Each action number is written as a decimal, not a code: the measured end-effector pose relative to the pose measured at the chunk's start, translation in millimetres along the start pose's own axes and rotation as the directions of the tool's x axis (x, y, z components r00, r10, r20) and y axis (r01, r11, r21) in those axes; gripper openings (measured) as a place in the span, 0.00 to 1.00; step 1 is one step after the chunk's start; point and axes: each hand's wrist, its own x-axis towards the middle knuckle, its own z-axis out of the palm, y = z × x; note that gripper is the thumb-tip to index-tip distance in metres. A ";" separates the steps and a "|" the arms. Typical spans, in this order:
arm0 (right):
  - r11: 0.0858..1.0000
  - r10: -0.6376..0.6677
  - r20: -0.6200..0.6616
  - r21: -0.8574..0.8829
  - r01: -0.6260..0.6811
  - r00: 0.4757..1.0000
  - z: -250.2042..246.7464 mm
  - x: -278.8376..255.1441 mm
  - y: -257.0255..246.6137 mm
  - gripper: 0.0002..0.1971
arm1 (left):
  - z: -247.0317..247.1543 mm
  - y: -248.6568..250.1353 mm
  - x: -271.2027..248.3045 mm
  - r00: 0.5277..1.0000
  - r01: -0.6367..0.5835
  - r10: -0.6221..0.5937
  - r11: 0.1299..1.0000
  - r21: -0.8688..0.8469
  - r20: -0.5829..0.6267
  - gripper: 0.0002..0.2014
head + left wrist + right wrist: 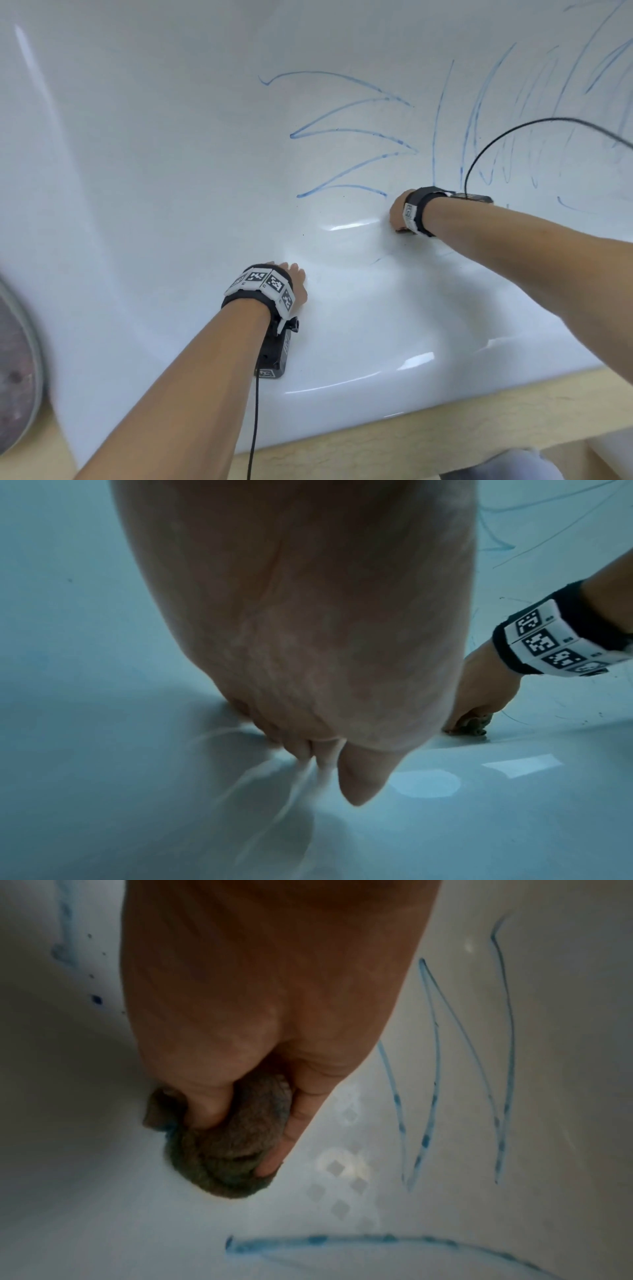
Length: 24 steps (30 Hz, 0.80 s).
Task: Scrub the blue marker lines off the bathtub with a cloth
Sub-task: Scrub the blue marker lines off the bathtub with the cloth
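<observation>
The white bathtub (pixel 137 171) carries blue marker lines (pixel 342 133) in zigzags across its far wall, with more scribbles to the right. My right hand (pixel 397 217) is low on that wall, just below the zigzag. It grips a bunched brown-grey cloth (pixel 222 1161) and presses it against the tub. The right wrist view shows blue lines (pixel 428 1069) beside the cloth and one below it. From the left wrist view, the cloth (pixel 469 725) peeks out under the right hand. My left hand (pixel 298 274) rests flat on the tub's near slope, fingers (pixel 325 753) straight, holding nothing.
A pale wooden frame (pixel 445 428) borders the tub's near edge. A round grey metal object (pixel 17 370) sits at the far left. A black cable (pixel 513 130) arcs from my right wrist across the scribbled wall. Small dark specks dot the tub near the right hand.
</observation>
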 end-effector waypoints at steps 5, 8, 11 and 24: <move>0.958 -0.215 -0.027 -0.202 0.205 0.976 -18.5 -52.2 -36.2 0.08 | -25.7 12.2 -45.8 0.990 -0.047 0.071 0.982 -0.185 0.124 0.28; 0.900 -0.380 -0.057 -0.252 0.355 0.923 -17.1 -67.7 -41.9 0.08 | -22.7 18.6 -51.6 0.991 -0.039 0.063 0.981 -0.189 0.121 0.28; 0.844 -0.520 -0.131 -0.232 0.483 0.844 -23.9 -86.2 -60.6 0.08 | -19.3 28.8 -61.4 0.990 -0.045 0.068 0.982 -0.181 0.123 0.28; 0.814 -0.578 -0.358 -0.188 0.550 0.733 -24.6 -124.4 -122.9 0.04 | -13.3 63.0 -65.5 0.995 0.038 -0.020 0.982 -0.185 0.098 0.28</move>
